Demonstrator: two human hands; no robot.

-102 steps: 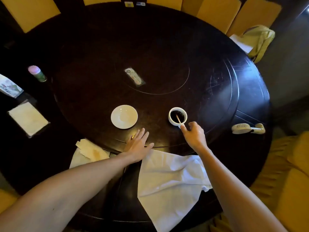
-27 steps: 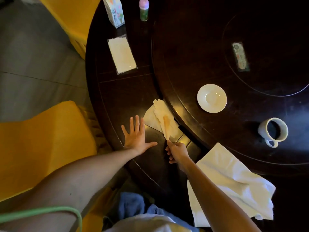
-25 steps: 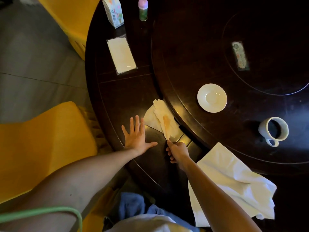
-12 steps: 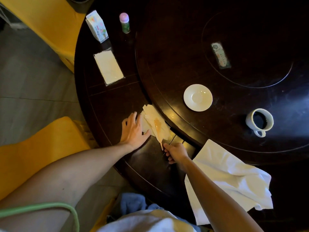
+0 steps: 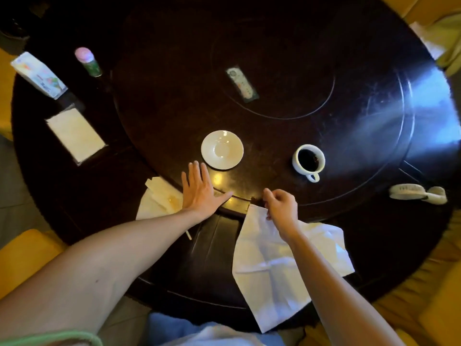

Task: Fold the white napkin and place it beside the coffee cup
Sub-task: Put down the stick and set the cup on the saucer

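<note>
The white napkin point(image 5: 269, 265) lies rumpled on the near edge of the dark round table point(image 5: 174, 101), one corner hanging over the edge. My right hand point(image 5: 282, 207) pinches its far left corner. The white coffee cup point(image 5: 308, 159), filled with dark coffee, stands beyond that hand, handle toward me. My left hand point(image 5: 199, 191) rests flat on the table with fingers spread, holding nothing, just left of the napkin and below a white saucer point(image 5: 222, 149).
Stained paper tissues point(image 5: 159, 198) lie left of my left hand, a thin stick point(image 5: 187, 234) near my forearm. A tissue pad point(image 5: 74, 134), carton point(image 5: 38, 74) and small bottle point(image 5: 87, 61) stand far left. A remote point(image 5: 241, 82) lies mid-table, a white brush point(image 5: 416, 193) at right.
My right hand left the stick by the tissues and moved right to take the napkin's corner. My left hand shifted right off the tissues. The view swung back over the table.
</note>
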